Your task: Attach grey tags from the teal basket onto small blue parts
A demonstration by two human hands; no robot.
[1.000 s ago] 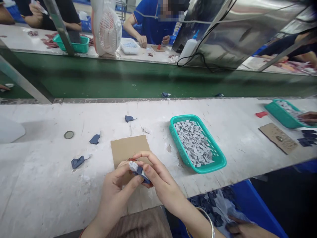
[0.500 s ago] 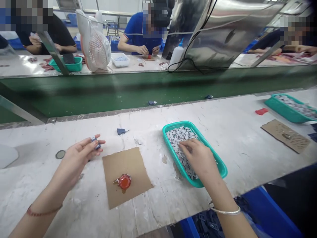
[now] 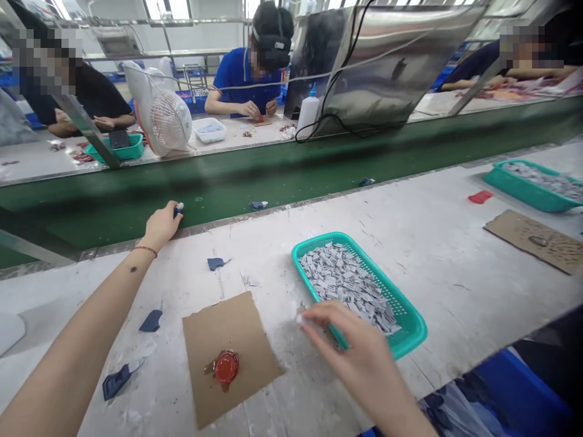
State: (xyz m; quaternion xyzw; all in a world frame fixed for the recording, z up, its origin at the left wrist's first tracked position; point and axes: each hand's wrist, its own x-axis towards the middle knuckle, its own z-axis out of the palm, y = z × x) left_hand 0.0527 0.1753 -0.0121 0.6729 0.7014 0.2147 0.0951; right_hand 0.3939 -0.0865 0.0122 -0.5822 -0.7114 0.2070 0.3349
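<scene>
My left hand [image 3: 163,224] reaches to the far edge of the white table, over the green strip. Its fingers are closed on a small dark blue piece with a pale tab [image 3: 178,209]. Close to the near side of a green basket [image 3: 298,250], my right hand [image 3: 350,346] pinches a small whitish tab [image 3: 300,318]. Many flat grey tabs [image 3: 339,270] fill that basket. Between my arms lies a cardboard sheet [image 3: 250,334] bearing a red round cap [image 3: 226,366] in a wet, glossy smear. Loose dark blue pieces rest nearby, one [image 3: 151,320] left of the cardboard.
Along the green strip [image 3: 310,194] lie two more blue pieces. Another green basket [image 3: 523,191], a red piece [image 3: 480,197] and a spotted cardboard [image 3: 537,240] sit at the right. Beyond, co-workers sit by a white fan [image 3: 159,115] and a bottle [image 3: 308,110].
My left hand has moved away and up to the green strip, still with the blue piece. My right hand has left the tabs in the basket, coming back toward me with a small tab.
</scene>
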